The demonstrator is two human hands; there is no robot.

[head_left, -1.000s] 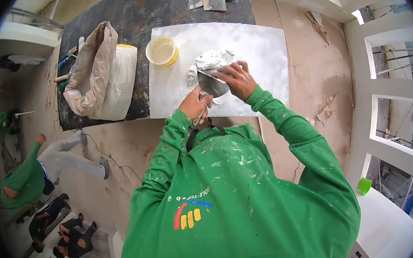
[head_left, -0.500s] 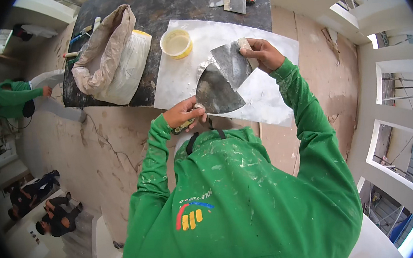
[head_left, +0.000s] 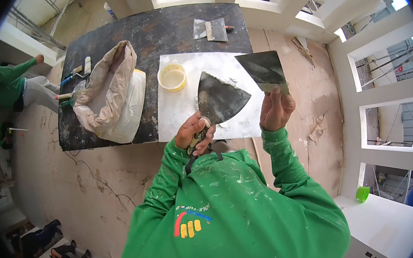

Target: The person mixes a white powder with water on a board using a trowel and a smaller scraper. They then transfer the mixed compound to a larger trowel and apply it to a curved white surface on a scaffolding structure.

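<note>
My left hand (head_left: 196, 134) is wrapped round the handle of a trowel (head_left: 222, 98). Its wide, grey, fan-shaped blade points away from me above a white board (head_left: 169, 125), and pale paste clings near the top edge. In my right hand (head_left: 277, 110) is a flat steel scraper (head_left: 264, 69), pinched at its pale back strip between thumb and fingers. The scraper blade is raised to the right of the trowel, apart from it. A round yellow-rimmed tub (head_left: 172, 77) with pale contents stands on the board, left of the trowel.
A dark table (head_left: 167, 28) carries the board, an open paper bag (head_left: 132, 104), brush-like tools (head_left: 81, 71) and flat scrapers (head_left: 209, 30) at the back. A cable (head_left: 96, 174) lies on the floor at left, where several people are. A green bucket (head_left: 362, 193) stands at right.
The scraper has come off the trowel blade and swung right, and my right hand has drawn nearer to me. My left hand still holds the trowel. The view has shifted.
</note>
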